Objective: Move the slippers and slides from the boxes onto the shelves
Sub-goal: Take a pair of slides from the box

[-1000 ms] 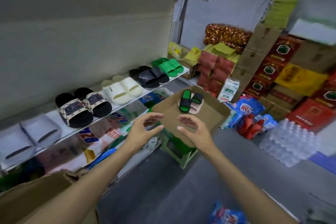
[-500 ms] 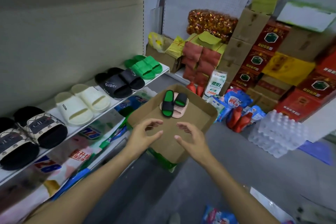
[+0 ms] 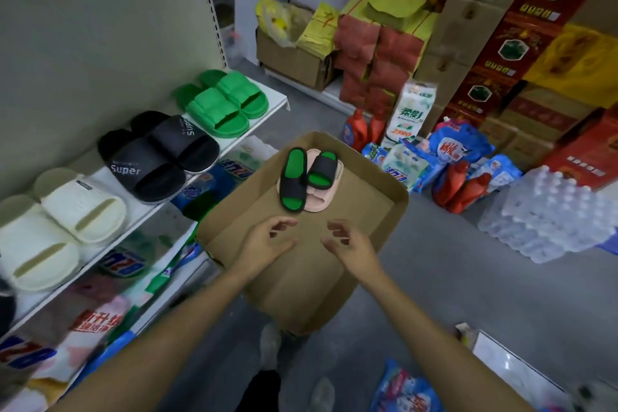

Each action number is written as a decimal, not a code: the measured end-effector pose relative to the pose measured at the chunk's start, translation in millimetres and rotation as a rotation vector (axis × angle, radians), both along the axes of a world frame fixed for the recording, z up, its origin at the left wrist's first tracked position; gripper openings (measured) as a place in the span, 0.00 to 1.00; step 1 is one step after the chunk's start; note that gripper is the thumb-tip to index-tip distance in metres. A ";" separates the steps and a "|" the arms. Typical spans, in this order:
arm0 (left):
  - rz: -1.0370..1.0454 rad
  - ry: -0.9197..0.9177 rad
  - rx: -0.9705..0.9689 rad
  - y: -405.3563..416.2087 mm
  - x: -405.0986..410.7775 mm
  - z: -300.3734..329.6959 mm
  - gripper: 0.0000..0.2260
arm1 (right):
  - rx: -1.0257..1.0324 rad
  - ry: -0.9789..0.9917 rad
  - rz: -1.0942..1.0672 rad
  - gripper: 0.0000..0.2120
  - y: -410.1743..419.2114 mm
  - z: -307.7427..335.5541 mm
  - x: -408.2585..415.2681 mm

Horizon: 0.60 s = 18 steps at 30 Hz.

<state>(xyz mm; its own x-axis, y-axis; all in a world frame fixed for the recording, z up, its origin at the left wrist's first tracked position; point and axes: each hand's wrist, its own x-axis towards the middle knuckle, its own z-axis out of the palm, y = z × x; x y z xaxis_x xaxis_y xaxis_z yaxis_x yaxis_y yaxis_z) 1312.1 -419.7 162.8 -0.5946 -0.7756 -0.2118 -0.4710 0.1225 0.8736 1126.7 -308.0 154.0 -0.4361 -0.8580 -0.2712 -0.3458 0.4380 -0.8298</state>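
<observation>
In the head view, a shallow brown cardboard box [image 3: 334, 264] is sitting beside the white metal shelf [image 3: 147, 207]. At the box's far end a pair of black slides with green footbeds [image 3: 306, 176] is lying on top of a pale pink slide [image 3: 322, 197].

The left hand [image 3: 267, 241] and the right hand [image 3: 346, 244] are both hovering over the box's bare floor, just short of the slides, fingers loosely curled and grasping nothing, palms turning toward each other.

On the shelf, three pairs are already lying in a row: chunky green slides [image 3: 224, 102] at the far end, black slides printed "Super" [image 3: 157, 154] next, then cream foam slides [image 3: 60, 227] nearest.

Packaged goods are lying beneath the shelf, and a shrink-wrapped pack of water bottles [image 3: 548, 214] is resting on the grey floor [image 3: 451, 284].
</observation>
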 end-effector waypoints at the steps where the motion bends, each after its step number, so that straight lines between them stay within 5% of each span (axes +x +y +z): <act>1: -0.005 -0.020 0.022 -15.1 -9.6 -12.0 0.16 | 0.024 -0.030 -0.021 0.20 -13.0 -10.8 -7.9; 9: 0.071 -0.123 0.282 -143.6 -79.7 -122.8 0.21 | 0.128 -0.278 -0.376 0.25 -133.7 -105.8 -76.0; 18: 0.079 -0.137 0.348 -233.3 -125.1 -215.1 0.39 | 0.210 -0.297 -0.462 0.31 -227.2 -184.7 -131.8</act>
